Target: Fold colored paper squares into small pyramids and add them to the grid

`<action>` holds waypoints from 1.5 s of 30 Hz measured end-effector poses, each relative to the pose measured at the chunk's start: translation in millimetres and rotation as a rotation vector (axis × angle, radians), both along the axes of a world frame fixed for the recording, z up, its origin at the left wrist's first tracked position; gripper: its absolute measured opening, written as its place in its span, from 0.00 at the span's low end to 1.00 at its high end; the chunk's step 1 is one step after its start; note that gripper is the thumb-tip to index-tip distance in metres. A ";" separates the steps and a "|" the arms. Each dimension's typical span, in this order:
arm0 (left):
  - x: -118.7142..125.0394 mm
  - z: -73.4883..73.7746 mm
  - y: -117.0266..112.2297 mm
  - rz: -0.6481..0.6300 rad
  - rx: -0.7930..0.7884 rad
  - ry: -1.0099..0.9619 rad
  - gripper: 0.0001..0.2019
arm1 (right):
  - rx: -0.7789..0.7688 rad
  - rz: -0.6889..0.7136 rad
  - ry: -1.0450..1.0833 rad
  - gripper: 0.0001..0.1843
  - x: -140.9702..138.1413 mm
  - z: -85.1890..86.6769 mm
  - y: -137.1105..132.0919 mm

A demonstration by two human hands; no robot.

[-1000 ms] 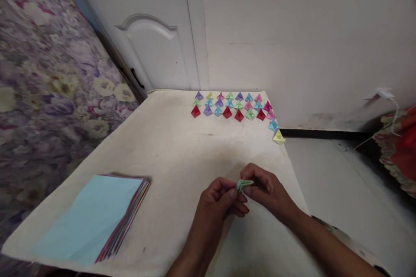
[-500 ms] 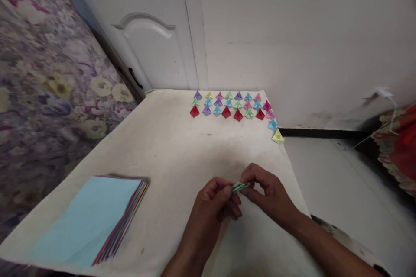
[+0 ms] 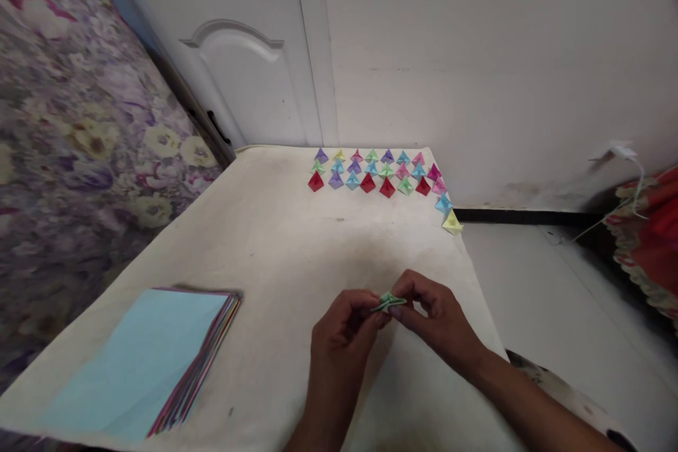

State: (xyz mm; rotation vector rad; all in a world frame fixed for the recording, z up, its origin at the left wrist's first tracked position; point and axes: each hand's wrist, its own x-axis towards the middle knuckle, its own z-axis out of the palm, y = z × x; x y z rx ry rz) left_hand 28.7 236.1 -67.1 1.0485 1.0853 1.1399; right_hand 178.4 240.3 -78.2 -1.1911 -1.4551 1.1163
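Head view. Reference landmark: the paper stack [image 3: 143, 353], light blue sheet uppermost, lying on the cloth-covered table [image 3: 254, 247].

Location of workpiece: the green folded paper [image 3: 390, 302] is to the right of the paper stack, well apart from it, held between the two hands and apparently raised off the cloth. Finished-looking folded pieces [image 3: 368, 182] stand in rows beyond and to the right of the paper stack; a yellow piece [image 3: 452, 222] ends the line on the right-hand side.

Procedure (judgement): support the green folded paper from both ends and press the layers evenly with the fingertips. Align the edges before firming any crease. Use light pressure; a small, many-layered piece is likely to buckle or skew if one side is squeezed harder than the other. Work each fold down to its point without pulling the layers apart.

Grip: the left hand [image 3: 339, 339] pinches the left end of the green folded paper between thumb and forefinger, its remaining fingers curled. The right hand [image 3: 442, 314] pinches the right end with thumb and forefinger. On each hand, the gap between the tips is about the paper's thickness. The exact contact under the paper is hidden.
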 end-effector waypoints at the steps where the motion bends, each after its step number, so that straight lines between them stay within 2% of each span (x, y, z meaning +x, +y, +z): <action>1: -0.6 -0.7 0.5 -0.011 0.004 0.020 0.02 | 0.010 -0.001 -0.017 0.03 -0.1 -0.1 -0.1; 7: -4.1 -6.9 4.9 0.004 0.015 0.027 0.02 | 0.043 0.026 -0.125 0.04 3.1 0.8 -2.0; 10: -5.2 -9.1 4.5 -0.004 0.015 0.039 0.02 | 0.138 0.000 -0.124 0.08 7.2 1.8 -1.1; 12: -5.8 -10.0 3.7 -0.009 0.016 0.054 0.02 | 0.202 -0.034 -0.119 0.06 9.4 2.0 -0.1; 15: -6.0 -9.9 3.2 -0.009 0.023 0.068 0.02 | 0.254 -0.035 -0.144 0.02 10.2 1.2 0.8; 23: -4.3 -6.3 2.8 -0.051 0.019 0.040 0.02 | 0.322 -0.008 -0.254 0.06 9.3 0.4 -0.6; 28: -4.2 -5.6 1.9 -0.077 0.007 0.020 0.02 | 0.322 -0.007 -0.286 0.08 7.7 1.6 -1.7; 37: -5.1 -1.5 4.7 -0.070 -0.055 -0.049 0.02 | 0.289 -0.027 -0.226 0.07 3.7 -0.8 -2.6; 45: -9.3 -3.1 7.2 -0.154 -0.086 0.053 0.03 | 0.300 -0.002 -0.256 0.07 4.5 -2.0 -1.6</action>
